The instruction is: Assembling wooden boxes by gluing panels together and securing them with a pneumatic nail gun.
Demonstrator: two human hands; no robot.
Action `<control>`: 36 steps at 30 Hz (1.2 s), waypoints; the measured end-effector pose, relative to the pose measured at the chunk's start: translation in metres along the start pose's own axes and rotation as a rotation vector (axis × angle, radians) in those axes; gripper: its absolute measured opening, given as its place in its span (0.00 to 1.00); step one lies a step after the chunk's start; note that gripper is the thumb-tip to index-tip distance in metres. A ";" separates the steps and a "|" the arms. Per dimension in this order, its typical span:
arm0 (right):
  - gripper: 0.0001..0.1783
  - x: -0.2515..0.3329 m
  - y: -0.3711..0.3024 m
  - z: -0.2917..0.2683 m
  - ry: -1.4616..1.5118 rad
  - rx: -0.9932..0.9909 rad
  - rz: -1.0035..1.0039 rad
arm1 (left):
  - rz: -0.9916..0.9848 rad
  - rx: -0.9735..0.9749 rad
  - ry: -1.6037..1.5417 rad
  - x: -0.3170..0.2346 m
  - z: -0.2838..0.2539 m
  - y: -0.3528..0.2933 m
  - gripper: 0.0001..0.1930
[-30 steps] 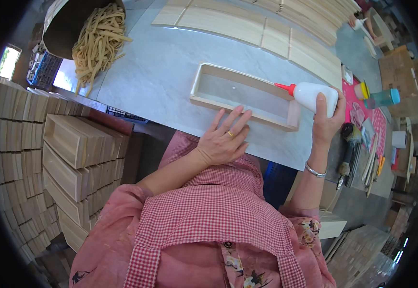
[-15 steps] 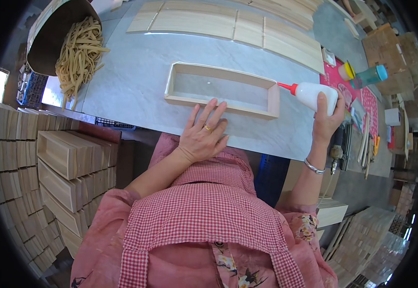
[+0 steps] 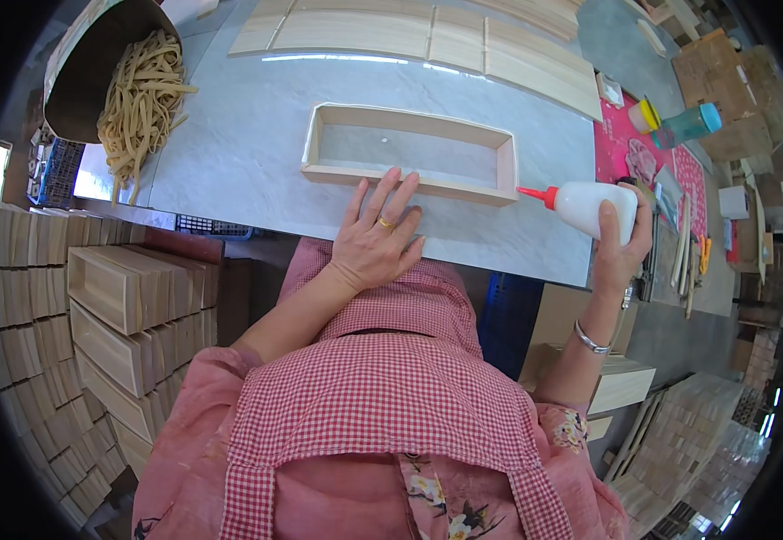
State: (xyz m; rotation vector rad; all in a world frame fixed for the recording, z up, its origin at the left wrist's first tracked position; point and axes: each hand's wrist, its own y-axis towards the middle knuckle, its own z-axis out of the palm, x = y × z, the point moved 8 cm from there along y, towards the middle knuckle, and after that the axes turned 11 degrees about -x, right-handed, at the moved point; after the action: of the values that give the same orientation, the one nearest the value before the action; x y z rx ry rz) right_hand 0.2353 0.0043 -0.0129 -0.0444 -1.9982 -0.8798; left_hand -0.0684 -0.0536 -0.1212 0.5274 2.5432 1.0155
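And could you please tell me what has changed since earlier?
The right hand has brought the red-tipped squeeze bottle nearer, from the far edge of the wooden frame to beside its near right corner. The left hand stays at the near side.

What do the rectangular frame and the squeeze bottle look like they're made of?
The frame seems bare, matte wood, judging by its pale tan walls. The bottle is probably smooth plastic, going by its even white surface and soft sheen.

Frame (image 3: pixel 454 190) on table (image 3: pixel 229 180), bottle (image 3: pixel 588 209) at right
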 end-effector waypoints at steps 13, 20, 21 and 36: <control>0.20 0.062 -0.074 0.138 0.271 0.220 0.296 | 0.075 -0.030 -0.057 -0.002 -0.005 -0.004 0.17; 0.20 0.094 -0.095 0.198 0.408 0.324 0.249 | 0.058 -0.027 -0.109 0.002 -0.006 -0.004 0.16; 0.20 0.095 -0.095 0.197 0.401 0.325 0.240 | 0.055 -0.025 -0.105 0.003 -0.006 -0.004 0.16; 0.19 0.064 -0.058 0.119 0.187 0.205 0.181 | 0.038 0.017 -0.060 0.001 -0.002 -0.003 0.18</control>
State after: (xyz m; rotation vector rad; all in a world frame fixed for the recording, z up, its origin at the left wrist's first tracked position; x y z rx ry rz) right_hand 0.0903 0.0133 -0.0350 -0.0246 -1.8655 -0.5409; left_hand -0.0711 -0.0564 -0.1218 0.6043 2.5001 0.9779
